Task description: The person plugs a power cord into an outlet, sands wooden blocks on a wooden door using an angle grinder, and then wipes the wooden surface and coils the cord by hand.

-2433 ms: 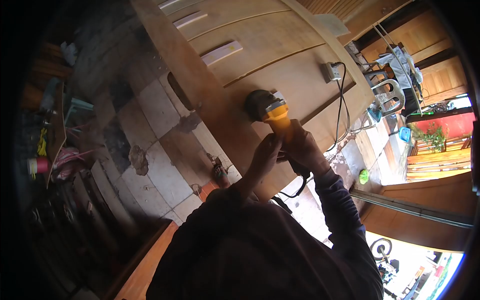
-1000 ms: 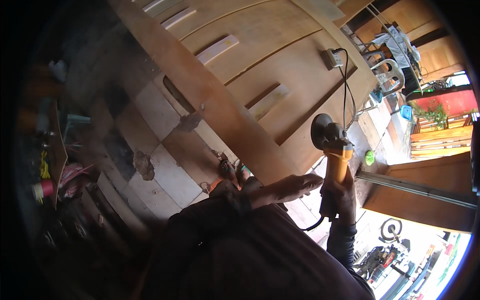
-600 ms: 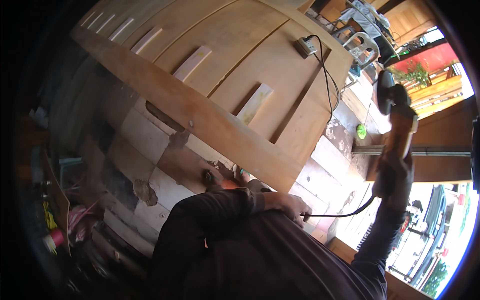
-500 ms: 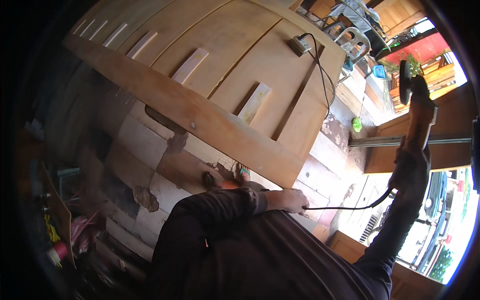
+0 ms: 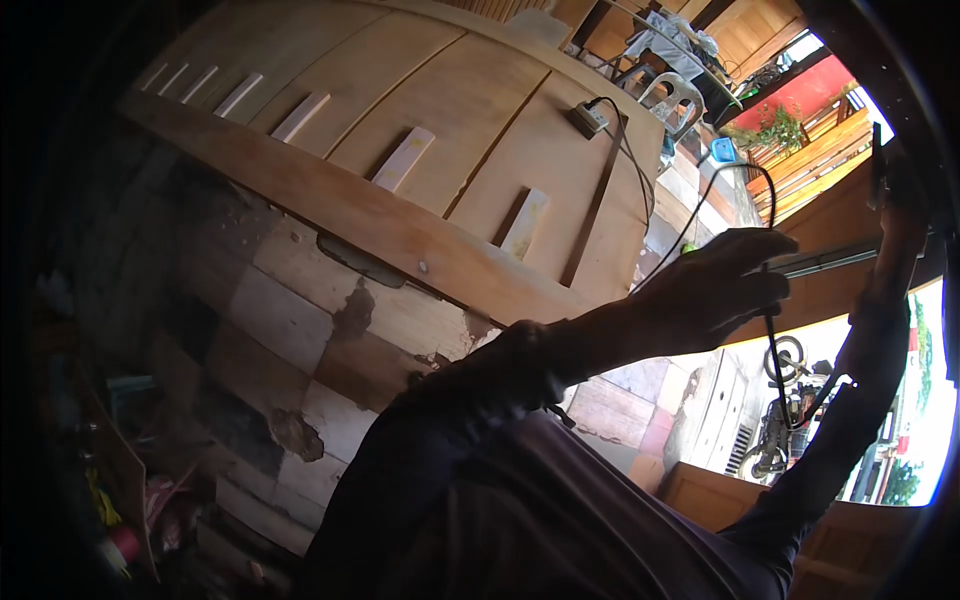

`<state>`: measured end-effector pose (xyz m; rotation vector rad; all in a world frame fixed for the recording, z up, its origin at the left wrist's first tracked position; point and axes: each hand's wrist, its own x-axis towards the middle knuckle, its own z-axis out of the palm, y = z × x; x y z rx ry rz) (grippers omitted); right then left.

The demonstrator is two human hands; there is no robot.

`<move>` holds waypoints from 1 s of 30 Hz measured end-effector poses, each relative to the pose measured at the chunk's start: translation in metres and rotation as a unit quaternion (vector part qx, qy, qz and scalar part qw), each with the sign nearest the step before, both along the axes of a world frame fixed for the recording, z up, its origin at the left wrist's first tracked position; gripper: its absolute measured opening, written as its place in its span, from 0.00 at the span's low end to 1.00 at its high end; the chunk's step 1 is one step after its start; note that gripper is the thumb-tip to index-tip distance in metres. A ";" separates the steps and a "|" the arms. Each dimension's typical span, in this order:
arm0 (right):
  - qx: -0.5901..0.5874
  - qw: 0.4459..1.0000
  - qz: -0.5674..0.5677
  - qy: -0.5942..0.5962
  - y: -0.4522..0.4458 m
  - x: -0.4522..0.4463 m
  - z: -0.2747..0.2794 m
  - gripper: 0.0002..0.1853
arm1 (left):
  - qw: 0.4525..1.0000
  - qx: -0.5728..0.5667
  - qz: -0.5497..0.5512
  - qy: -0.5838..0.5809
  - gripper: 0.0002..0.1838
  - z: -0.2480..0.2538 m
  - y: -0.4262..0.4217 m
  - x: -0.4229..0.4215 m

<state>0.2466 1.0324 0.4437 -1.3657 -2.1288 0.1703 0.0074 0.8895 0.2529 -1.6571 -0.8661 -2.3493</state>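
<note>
My left hand [image 5: 715, 285] reaches across to the right with its fingers apart. A black power cord [image 5: 776, 370] runs behind these fingers and shows in the gap between them; whether it touches the palm is hidden. At the far right, in shadow, my right hand [image 5: 905, 195] is raised and wrapped round a handheld sander [image 5: 879, 165], whose flat dark disc is seen edge-on. The cord loops above my left hand and hangs down beside my right forearm. A large panelled wooden door [image 5: 450, 120] lies flat ahead of me, with several short pale wood strips [image 5: 404, 160] on it.
A socket box [image 5: 588, 121] with a plug in it sits on the door's far right part. Worn floor tiles [image 5: 285, 300] lie below. Plastic chairs [image 5: 672, 103], a blue container [image 5: 722, 150] and a motorcycle [image 5: 780, 420] stand further off. Clutter [image 5: 120, 540] is at lower left.
My left hand has let go of the cord near my waist and moved up and right, fingers spreading. My right hand has moved right with the sander. The cord now loops higher.
</note>
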 end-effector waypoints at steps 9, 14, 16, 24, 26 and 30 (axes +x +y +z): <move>-0.342 0.874 0.217 0.267 -0.045 -0.114 -0.124 0.25 | 0.908 -0.397 -0.046 -0.124 0.09 -0.205 -0.110 -0.019; -0.467 0.814 0.313 0.143 -0.051 -0.224 -0.193 0.26 | 0.809 -0.554 -0.106 -0.167 0.09 -0.229 -0.159 -0.048; -0.426 0.807 0.401 0.082 -0.032 -0.260 -0.246 0.29 | 0.865 -0.488 -0.041 -0.112 0.12 -0.250 -0.172 -0.059; -0.330 0.771 0.524 -0.150 -0.075 -0.370 -0.314 0.35 | 0.863 -0.477 0.110 -0.122 0.10 -0.261 -0.200 -0.084; -0.316 0.759 0.549 -0.150 -0.087 -0.377 -0.321 0.35 | 0.864 -0.479 0.073 -0.140 0.07 -0.264 -0.204 -0.092; -0.335 0.747 0.550 -0.167 -0.104 -0.382 -0.323 0.37 | 0.861 -0.501 0.036 -0.079 0.05 -0.257 -0.210 -0.116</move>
